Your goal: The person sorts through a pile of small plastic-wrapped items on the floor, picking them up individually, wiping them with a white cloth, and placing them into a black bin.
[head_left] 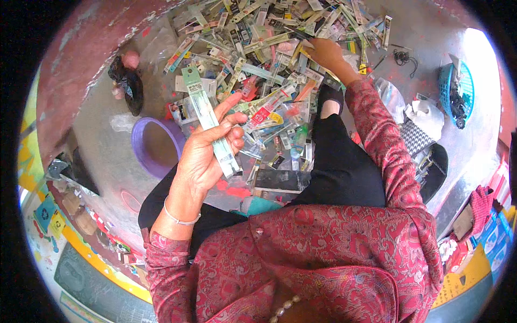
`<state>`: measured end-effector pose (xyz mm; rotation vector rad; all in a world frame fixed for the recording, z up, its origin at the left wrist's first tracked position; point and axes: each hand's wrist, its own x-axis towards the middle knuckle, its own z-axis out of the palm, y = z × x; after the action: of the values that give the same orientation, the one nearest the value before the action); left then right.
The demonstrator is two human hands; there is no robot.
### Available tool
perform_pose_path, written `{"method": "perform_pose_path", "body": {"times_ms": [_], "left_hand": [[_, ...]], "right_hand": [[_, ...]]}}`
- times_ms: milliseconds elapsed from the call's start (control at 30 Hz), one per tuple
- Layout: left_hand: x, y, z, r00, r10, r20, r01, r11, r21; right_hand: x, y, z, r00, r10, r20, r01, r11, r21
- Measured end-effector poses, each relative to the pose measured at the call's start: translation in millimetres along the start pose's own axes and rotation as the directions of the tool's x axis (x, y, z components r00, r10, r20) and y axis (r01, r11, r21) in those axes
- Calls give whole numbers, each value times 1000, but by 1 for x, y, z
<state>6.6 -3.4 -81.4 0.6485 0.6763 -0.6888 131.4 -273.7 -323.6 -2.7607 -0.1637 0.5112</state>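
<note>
My left hand (207,148) is raised above my lap, its thumb and fingers closed round a long, narrow, pale green and white packet (203,107). The index finger sticks out past it. The packet is tilted, its top end leaning away to the left. My right hand (326,54) reaches out to the far right part of a heap of similar slim packets (264,70). Its fingers are bent down at a dark, thin piece, and their tips are partly hidden. Red, yellow and clear packets (264,114) lie loosely between my legs.
A purple round tub (135,141) stands left of my knee. Beyond it lies a black plastic bag (133,89). To the right are a blue basket (442,89) with black items, a white crumpled bag (425,116) and a dark tray (437,172). A dark flat block (283,180) lies before me.
</note>
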Motion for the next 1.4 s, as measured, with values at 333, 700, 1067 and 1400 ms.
{"method": "perform_pose_path", "body": {"times_ms": [333, 700, 1067, 1400], "left_hand": [[-3, -2, -4, 982, -71, -173, 96, 986, 140], [-12, 11, -1, 983, 12, -184, 4, 996, 88], [-10, 8, -1, 981, 3, -192, 26, 989, 147], [-8, 11, -4, 961, 39, -275, -15, 996, 86]], "right_hand": [[6, -15, -5, 944, 41, -328, -15, 997, 81], [27, -53, -1, 889, -319, -328, 230, 931, -284], [-7, -109, 90, 915, -341, 216, 374, 917, -137], [-5, -60, 39, 986, 20, 164, -109, 825, 554]]}}
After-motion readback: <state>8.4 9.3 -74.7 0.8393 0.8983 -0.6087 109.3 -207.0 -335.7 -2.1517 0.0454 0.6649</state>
